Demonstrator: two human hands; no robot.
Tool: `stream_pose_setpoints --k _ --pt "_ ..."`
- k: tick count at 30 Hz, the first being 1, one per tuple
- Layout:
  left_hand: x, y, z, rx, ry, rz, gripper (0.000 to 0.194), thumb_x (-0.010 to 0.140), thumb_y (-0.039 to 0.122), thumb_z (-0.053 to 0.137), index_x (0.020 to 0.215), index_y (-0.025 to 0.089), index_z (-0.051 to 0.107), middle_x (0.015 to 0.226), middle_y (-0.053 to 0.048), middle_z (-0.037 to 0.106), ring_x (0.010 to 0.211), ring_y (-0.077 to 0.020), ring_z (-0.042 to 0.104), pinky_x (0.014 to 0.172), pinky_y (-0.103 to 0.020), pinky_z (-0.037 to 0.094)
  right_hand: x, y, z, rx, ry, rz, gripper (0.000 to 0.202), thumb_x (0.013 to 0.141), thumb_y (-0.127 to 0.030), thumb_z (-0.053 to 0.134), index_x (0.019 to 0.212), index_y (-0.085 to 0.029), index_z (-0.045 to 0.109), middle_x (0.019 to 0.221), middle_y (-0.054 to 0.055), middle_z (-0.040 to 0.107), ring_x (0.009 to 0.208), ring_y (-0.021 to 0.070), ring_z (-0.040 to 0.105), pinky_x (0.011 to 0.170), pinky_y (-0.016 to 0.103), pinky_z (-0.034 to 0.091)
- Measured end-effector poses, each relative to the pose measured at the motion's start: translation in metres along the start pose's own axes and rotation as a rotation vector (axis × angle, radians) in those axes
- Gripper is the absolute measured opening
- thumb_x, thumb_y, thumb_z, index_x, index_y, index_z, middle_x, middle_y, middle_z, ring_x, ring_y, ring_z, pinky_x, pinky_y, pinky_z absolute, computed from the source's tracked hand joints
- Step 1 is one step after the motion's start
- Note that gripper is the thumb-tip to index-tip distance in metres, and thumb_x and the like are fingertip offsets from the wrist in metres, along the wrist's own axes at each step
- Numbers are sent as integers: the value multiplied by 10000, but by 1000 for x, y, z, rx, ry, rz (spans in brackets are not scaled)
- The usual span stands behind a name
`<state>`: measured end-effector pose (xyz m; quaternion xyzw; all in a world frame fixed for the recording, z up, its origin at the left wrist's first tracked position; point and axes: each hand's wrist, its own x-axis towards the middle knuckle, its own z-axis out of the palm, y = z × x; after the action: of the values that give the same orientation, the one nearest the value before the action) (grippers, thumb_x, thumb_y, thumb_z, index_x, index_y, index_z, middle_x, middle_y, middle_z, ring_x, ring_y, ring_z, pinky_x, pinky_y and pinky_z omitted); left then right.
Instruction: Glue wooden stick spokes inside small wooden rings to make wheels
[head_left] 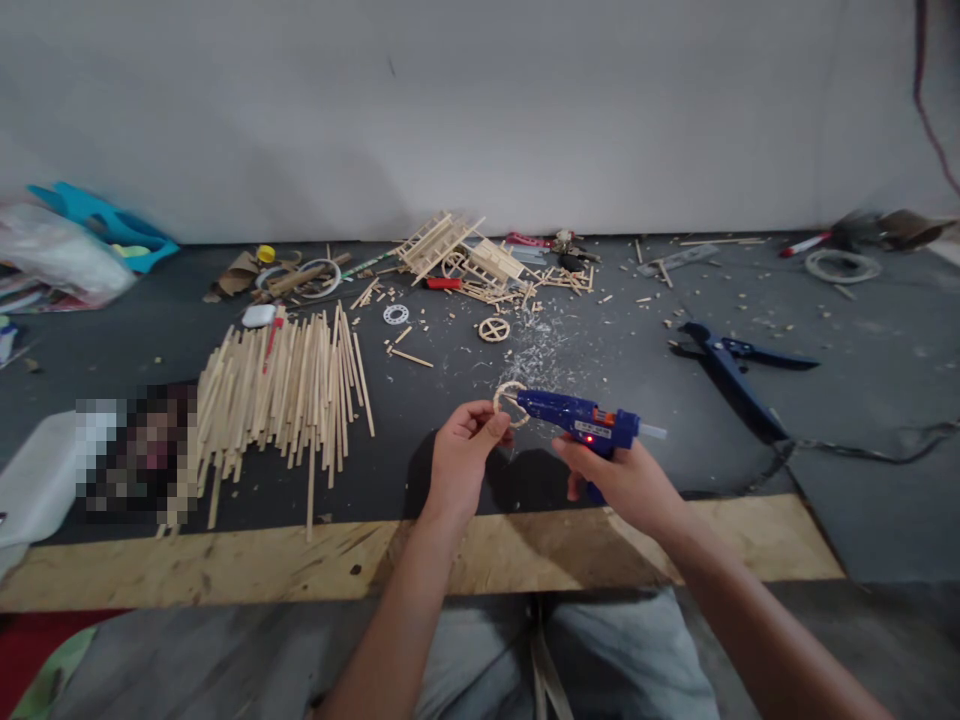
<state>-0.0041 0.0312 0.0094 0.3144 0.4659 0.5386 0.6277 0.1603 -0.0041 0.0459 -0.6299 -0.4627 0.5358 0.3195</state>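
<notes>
My left hand (466, 452) pinches a small wooden ring (523, 410) above the front part of the dark tabletop. In my right hand (611, 475) is a blue glue gun (574, 412) with a lit red light and a clear glue stick at its back. Its nozzle points left and lies at the ring's upper left part; whether it touches cannot be told. Behind the ring, a wooden spoked wheel (494, 329) lies flat, with a white perforated disc (396, 315) to its left. Many wooden sticks (289, 385) are spread left of my left hand.
Blue cutters (731, 380) lie on the right near a dark cable (870, 453). Wooden frame pieces (442, 245) and scraps stand toward the wall. A white box (49, 470) is at far left. A plywood strip (300, 570) forms the front edge.
</notes>
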Motion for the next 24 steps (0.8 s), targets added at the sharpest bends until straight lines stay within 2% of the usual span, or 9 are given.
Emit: stream_pose_setpoints --k 9,14,17,19,24 --pt "0 -1 -2 -7 -8 8 225 666 283 736 810 155 619 642 28 605 577 -90 567 567 -222 474 -2 -2 -1 -48 -18 -12 277 746 -446 587 678 -188 514 522 -17 556 480 131 545 478 248 418" --pt "0 2 -1 -45 -1 6 282 658 272 740 860 165 575 658 26 622 562 -96 576 549 -227 476 -3 -1 -7 -57 -19 -47 272 738 -440 614 687 -179 557 568 -1 576 536 135 552 522 249 444" --pt "0 3 0 -70 25 21 341 646 249 746 906 195 533 635 42 622 548 -105 581 530 -229 478 -2 -1 -11 23 3 -94 270 735 -436 633 705 -174 577 600 6 583 582 142 561 581 260 465" --pt "0 3 0 -73 34 27 311 647 246 745 881 193 547 619 44 614 546 -105 579 518 -226 481 0 -1 -12 120 29 -119 263 737 -428 640 729 -170 589 636 14 593 602 142 565 617 271 473" --pt "-1 1 1 -83 26 2 226 622 256 760 773 157 625 635 25 617 552 -88 571 514 -210 480 12 0 -6 306 95 -188 249 718 -397 661 826 -177 617 863 59 640 748 174 592 654 289 496"
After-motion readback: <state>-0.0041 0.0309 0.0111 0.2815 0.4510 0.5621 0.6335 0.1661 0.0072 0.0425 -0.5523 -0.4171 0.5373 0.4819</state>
